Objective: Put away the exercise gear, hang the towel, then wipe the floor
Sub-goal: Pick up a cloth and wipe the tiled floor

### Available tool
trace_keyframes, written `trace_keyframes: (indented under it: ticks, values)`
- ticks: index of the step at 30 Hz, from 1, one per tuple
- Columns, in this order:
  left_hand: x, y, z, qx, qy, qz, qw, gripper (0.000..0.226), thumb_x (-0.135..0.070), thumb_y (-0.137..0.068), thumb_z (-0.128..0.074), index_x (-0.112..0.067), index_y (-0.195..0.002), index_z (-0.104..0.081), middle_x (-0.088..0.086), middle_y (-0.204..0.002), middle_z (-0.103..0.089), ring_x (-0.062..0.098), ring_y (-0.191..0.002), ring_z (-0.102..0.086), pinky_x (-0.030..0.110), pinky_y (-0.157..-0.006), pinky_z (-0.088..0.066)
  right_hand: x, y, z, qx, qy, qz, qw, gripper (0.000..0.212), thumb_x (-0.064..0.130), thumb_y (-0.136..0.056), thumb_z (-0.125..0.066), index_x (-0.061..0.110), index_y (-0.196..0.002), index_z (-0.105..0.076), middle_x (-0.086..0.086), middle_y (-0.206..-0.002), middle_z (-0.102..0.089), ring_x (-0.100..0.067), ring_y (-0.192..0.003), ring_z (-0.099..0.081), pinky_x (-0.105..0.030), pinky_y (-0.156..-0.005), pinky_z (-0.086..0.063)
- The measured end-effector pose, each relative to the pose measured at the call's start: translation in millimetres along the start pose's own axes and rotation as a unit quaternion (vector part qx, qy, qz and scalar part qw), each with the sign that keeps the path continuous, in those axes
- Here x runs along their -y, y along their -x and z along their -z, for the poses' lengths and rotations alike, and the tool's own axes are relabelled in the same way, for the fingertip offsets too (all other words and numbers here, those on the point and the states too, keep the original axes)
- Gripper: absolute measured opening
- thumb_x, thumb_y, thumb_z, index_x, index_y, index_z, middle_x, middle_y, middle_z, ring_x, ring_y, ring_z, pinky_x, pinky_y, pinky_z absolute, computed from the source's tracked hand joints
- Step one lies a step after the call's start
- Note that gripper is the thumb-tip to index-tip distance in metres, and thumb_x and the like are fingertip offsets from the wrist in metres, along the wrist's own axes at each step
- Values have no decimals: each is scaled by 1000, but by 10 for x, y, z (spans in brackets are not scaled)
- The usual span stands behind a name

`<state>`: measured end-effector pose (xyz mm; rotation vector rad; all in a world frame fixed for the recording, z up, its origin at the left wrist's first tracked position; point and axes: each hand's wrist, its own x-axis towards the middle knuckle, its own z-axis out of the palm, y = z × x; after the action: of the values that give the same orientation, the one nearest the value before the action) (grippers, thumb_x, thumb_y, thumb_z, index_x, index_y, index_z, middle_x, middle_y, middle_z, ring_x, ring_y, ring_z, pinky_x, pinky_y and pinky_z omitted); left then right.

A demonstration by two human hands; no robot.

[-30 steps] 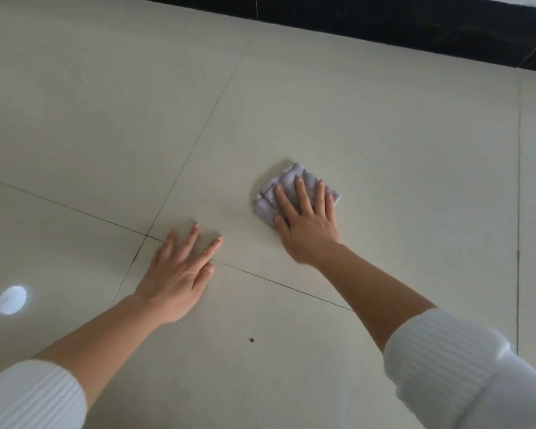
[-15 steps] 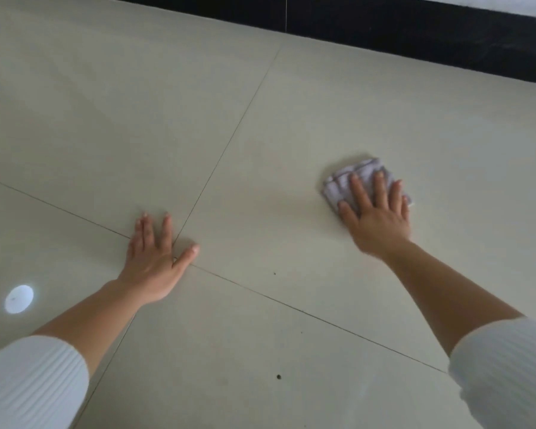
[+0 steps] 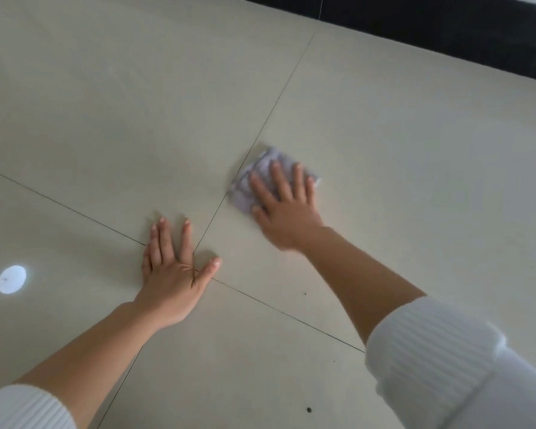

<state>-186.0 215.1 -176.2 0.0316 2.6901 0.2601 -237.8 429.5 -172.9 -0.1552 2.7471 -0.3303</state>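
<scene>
Evidently wiping the floor (image 3: 106, 119); right hand (image 3: 287, 212), fingers straight, presses the cloth (image 3: 245, 190) beside the grout joint (image 3: 260, 134); left hand (image 3: 171, 280) lies flat, empty, across it; next stroke needs steady pressure.

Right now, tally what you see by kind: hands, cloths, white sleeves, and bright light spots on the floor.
Hands: 2, left hand flat on the floor, right hand pressing the cloth
Cloths: 1
White sleeves: 2, left sleeve, right sleeve
Bright spots: 1, light spot
Total: 6
</scene>
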Motion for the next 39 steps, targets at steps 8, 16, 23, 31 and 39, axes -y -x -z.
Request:
trace_keyframes:
  ticks: [8, 16, 23, 31, 39]
  values:
    - [195, -545, 337, -62, 41, 29, 997, 84, -66, -81, -19, -21, -150, -2, 14, -155, 20, 21, -143, 22, 40, -116, 9, -797, 63, 73, -12, 79, 18, 997, 68, 76, -76, 8, 49, -138, 19, 3, -158, 19, -31, -146, 16, -41, -117, 9]
    - [317, -750, 335, -41, 21, 38, 998, 90, -72, -73, -13, -29, -148, 12, 12, -155, 23, 22, -141, 26, 43, -115, 9, -1346, -693, 665, -36, -78, -359, 929, 62, 63, -95, -14, 43, -150, 5, -4, -159, 19, -41, -143, 19, -54, -113, 11]
    - [337, -768, 387, -7, 31, 35, 999, 92, -72, -71, -14, -30, -147, 17, 10, -153, 30, 21, -139, 31, 43, -114, 10, -334, -1241, 573, -9, -31, -157, 987, 59, 59, -97, -14, 44, -149, 8, -3, -158, 23, -42, -141, 24, -53, -114, 14]
    - [314, -755, 473, 22, 53, 32, 998, 86, -65, -87, -33, -27, -149, 13, 12, -153, 28, 23, -140, 29, 45, -114, 8, 139, 14, 142, 88, 66, 123, 986, 59, 65, -87, 3, 49, -141, 18, 6, -156, 26, -29, -140, 32, -42, -115, 19]
    - [345, -771, 426, 11, 66, 12, 998, 88, -62, -87, -37, -23, -149, 12, 15, -152, 29, 25, -140, 29, 47, -113, 9, -1028, 419, 249, 60, -41, -419, 905, 78, 68, -79, 5, 37, -150, 11, -7, -159, 18, -43, -143, 15, -65, -112, -4]
